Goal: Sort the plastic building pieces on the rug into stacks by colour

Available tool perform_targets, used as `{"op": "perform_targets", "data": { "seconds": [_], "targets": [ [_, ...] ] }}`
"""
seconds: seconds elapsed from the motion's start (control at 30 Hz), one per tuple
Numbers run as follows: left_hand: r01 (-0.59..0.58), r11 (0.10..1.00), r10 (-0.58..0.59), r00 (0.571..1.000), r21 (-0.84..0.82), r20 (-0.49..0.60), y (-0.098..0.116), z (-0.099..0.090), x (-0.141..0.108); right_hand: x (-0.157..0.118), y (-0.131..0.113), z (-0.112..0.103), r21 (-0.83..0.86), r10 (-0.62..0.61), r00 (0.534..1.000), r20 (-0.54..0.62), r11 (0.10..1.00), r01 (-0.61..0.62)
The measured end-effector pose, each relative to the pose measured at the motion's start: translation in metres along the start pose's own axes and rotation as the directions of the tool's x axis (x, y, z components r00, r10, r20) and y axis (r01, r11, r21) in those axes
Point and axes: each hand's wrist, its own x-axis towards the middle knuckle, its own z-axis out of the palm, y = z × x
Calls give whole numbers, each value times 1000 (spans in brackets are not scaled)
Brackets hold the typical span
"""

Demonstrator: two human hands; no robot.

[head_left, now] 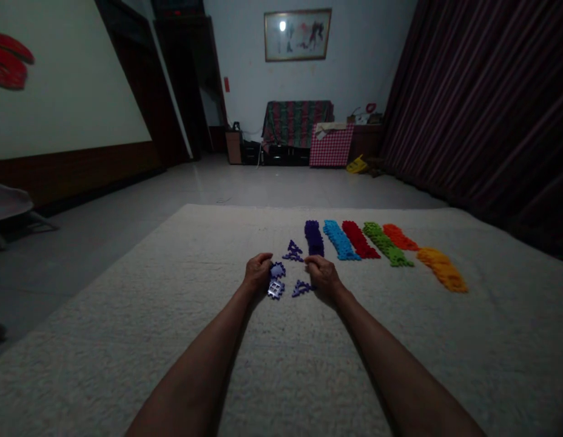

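My left hand (258, 271) is closed, its fingers curled at the left edge of a purple square tile (278, 270) with toothed edges. Just below that lies a purple window-pattern tile (276, 289). My right hand (324, 276) has its fingers pinched together near the front end of a dark purple row of stacked pieces (314, 237). What either hand grips, if anything, is hidden by the fingers. Between the hands are two purple triangular pieces, one farther away (293, 250) and one nearer (301, 288), which reaches toward my right hand.
Rows of light blue (341, 240), red (360, 239), green (387, 244), orange (400, 237) and yellow-orange pieces (441, 269) lie to the right on a pale carpet (172, 291). Beyond are a tiled floor, a cloth-covered cabinet (297, 124) and a dark curtain (468, 97).
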Motion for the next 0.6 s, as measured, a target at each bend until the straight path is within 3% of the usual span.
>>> {"op": "perform_targets", "data": {
  "seconds": [0.1,0.27,0.43,0.6],
  "targets": [
    [-167,959,150,984,229,92,1,-12,-19,-16,-12,-1,8,-4,1000,20,1000,4],
    [-383,744,341,922,547,182,-4,-24,-50,-53,-39,9,-83,-38,996,84,996,45],
    [-414,645,319,910,642,266,-1,-23,-67,-82,-59,16,-276,-75,996,54,957,87],
    [-374,625,224,927,685,302,10,-19,-74,-85,-65,15,-330,-81,995,64,939,98]
  ]
}}
